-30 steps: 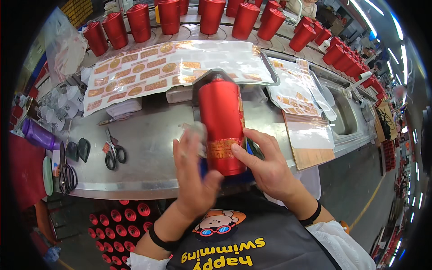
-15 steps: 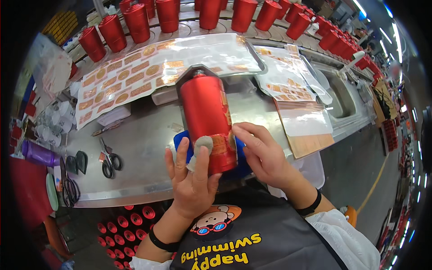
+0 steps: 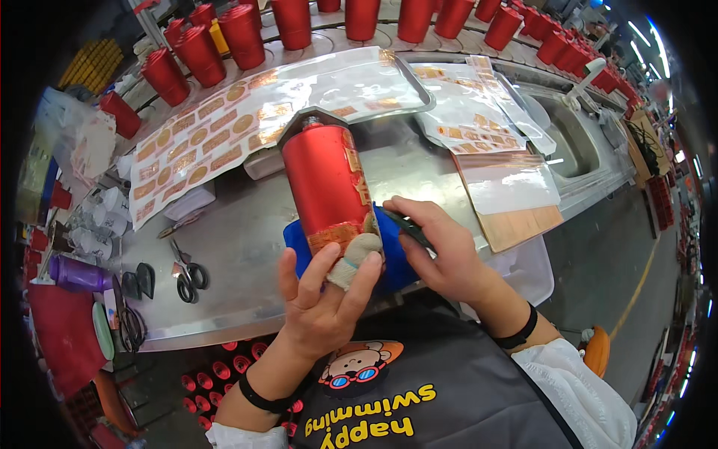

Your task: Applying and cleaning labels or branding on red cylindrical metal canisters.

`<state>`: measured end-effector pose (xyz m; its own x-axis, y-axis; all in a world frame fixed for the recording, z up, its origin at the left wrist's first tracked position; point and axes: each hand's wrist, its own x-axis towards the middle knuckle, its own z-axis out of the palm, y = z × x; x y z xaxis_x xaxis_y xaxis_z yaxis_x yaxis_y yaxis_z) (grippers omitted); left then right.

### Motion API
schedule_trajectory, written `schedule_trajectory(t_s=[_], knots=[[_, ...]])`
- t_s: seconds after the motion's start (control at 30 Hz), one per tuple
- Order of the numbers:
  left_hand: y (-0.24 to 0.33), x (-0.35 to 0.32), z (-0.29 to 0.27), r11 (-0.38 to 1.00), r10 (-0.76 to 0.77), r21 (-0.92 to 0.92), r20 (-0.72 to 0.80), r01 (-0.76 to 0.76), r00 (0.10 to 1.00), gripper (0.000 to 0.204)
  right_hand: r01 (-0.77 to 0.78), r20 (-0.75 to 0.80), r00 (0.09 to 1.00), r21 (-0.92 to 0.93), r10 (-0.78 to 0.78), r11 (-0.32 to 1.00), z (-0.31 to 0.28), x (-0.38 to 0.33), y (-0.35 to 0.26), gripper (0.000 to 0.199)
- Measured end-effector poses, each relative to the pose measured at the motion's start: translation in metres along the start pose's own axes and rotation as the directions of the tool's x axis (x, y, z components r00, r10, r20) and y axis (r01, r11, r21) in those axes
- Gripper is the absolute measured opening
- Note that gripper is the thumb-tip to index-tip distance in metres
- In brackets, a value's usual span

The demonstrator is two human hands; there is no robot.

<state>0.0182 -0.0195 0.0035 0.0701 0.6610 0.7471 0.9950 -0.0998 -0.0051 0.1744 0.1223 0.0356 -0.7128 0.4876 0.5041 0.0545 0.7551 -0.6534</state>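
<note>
A red bottle [image 3: 323,179] with gold labels lies tilted on a blue support [image 3: 399,262], its neck away from me. Against its lower end, my left hand [image 3: 321,310] presses with fingers stretched and apart. A pale fabric finger cover [image 3: 357,258] sits on that hand, over a gold label [image 3: 333,236]. Just right of the bottle, my right hand [image 3: 452,254] pinches a flat dark scraper [image 3: 410,228] between thumb and fingers. The scraper's far edge points toward the bottle's side.
A large sheet of gold stickers [image 3: 224,127] and a smaller sticker sheet [image 3: 471,112] lie beyond. Scissors [image 3: 187,280] and dark flat pieces [image 3: 138,282] rest at left. Red bottles [image 3: 292,22] line the conveyor; a sink [image 3: 572,142] is at right.
My left fingers and the fabric cover have shifted right across the bottle's lower end. My right hand has drawn slightly away from its side, and the dark scraper now shows in it.
</note>
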Motion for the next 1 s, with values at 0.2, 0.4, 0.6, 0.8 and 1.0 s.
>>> schedule_trajectory(t_s=[0.2, 0.4, 0.6, 0.8, 1.0], knots=[[0.004, 0.001, 0.000, 0.999, -0.008, -0.041, 0.028, 0.010, 1.000, 0.042, 0.010, 0.168, 0.986, 0.085, -0.025, 0.996, -0.018, 0.055, -0.023, 0.024], [0.000, -0.020, 0.000, 0.947, -0.229, -0.249, -0.073, 0.205, 0.971, 0.049, 0.143, 0.327, 0.936, -0.019, -0.129, 0.990, -0.017, 0.089, -0.010, 0.019], [-0.013, -0.024, 0.000, 0.862, -0.410, -0.280, 0.109, 0.423, 0.906, 0.083, 0.333, 0.149, 0.943, -0.492, -0.299, 0.805, -0.014, 0.087, -0.039, 0.015], [-0.018, -0.015, -0.006, 0.910, -0.323, -0.261, 0.040, 0.322, 0.946, 0.085, 0.302, 0.501, 0.812, 0.081, -0.301, 0.950, -0.016, 0.068, -0.052, 0.016], [-0.016, -0.014, -0.002, 0.873, -0.388, -0.285, 0.083, 0.395, 0.918, 0.094, 0.251, 0.323, 0.917, -0.017, -0.232, 0.968, -0.004, 0.087, -0.024, 0.016]])
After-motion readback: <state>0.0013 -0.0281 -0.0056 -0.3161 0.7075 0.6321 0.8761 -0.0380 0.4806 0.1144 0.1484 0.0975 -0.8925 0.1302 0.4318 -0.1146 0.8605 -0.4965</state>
